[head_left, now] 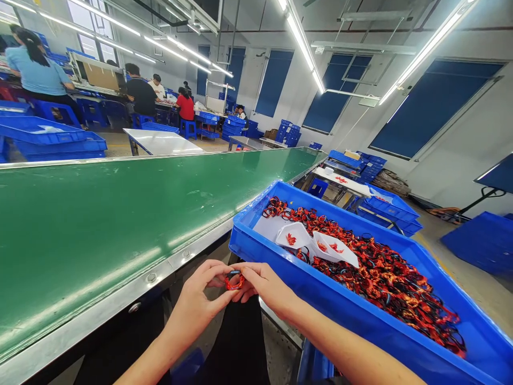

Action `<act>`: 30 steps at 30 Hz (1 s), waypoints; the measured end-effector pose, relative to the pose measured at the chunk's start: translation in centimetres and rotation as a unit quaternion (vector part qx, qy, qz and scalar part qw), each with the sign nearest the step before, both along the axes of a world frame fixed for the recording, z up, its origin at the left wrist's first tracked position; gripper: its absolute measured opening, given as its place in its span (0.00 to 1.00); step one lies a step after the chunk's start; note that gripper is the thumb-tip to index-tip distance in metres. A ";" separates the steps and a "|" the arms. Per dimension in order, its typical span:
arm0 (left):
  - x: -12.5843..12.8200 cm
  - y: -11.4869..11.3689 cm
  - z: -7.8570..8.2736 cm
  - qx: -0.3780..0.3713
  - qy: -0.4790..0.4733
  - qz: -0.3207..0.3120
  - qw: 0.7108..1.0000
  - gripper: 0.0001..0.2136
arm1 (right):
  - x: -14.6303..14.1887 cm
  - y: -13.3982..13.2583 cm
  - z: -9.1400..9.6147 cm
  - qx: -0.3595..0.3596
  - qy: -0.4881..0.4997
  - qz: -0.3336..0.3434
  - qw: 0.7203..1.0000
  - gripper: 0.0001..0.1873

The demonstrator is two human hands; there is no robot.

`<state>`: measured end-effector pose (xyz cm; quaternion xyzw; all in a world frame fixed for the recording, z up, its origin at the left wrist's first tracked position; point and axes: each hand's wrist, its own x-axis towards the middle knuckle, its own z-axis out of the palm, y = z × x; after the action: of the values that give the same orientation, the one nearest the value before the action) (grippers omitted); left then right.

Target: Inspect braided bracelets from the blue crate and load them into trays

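A small red and black ring-shaped band (233, 280) is pinched between both my hands, low in the middle of the head view. My left hand (199, 300) grips its left side with curled fingers. Fingers of my right hand (267, 287) close on its right side. Just to the right stands a blue plastic crate (280, 270) holding a heap of several similar red and black bands (385, 275). Two small white paper trays (316, 243) with a few red pieces lie on top of that heap.
A long green conveyor belt (100, 224) with a metal edge runs along my left. More blue crates (390, 206) sit on tables to the right and stacked at the far left (52, 140). Several people (140, 93) work at benches in the background.
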<state>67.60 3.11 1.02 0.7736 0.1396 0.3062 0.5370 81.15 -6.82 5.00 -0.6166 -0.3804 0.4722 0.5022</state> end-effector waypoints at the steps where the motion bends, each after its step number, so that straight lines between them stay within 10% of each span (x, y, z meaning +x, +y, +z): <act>1: 0.0 0.0 -0.1 0.001 0.001 -0.002 1.000 0.12 | 0.0 0.0 0.0 -0.003 -0.004 -0.002 1.000 0.20; 20: 0.3 -1.8 -1.5 0.007 0.022 -0.032 0.999 0.11 | -0.2 -2.1 -1.8 -0.029 0.006 -0.034 0.999 0.19; 24: 0.9 -4.5 -3.7 0.054 0.057 -0.095 0.992 0.21 | 0.7 -9.8 -2.0 -0.052 0.039 -0.076 0.995 0.18; 30: 3.9 -7.5 -8.3 0.035 0.134 -0.226 0.964 0.12 | -1.1 -28.9 -2.4 -0.123 0.096 -0.304 0.940 0.19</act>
<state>71.46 -4.35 -7.30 0.8376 0.0206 0.0747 0.5408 80.01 -35.76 2.62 -0.7114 -0.0635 0.3976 0.5759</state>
